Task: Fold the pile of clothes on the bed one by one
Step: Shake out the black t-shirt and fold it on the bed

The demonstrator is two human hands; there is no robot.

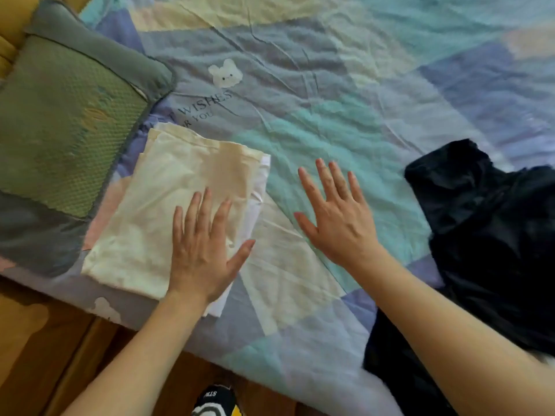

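A folded cream garment lies on the bed's near left part, on top of a folded white piece whose edge shows at its right side. My left hand presses flat on the cream garment's right half, fingers straight. Over the bedspread just right of the folded stack, my right hand is spread flat and holds nothing; whether it touches the cover I cannot tell. A crumpled dark navy pile of clothes sits at the right, running under my right forearm.
The bed wears a patchwork pastel bedspread with a small bear print. A green pillow lies at the left beside the folded stack. The bed's near edge meets a wooden floor, where a shoe tip shows.
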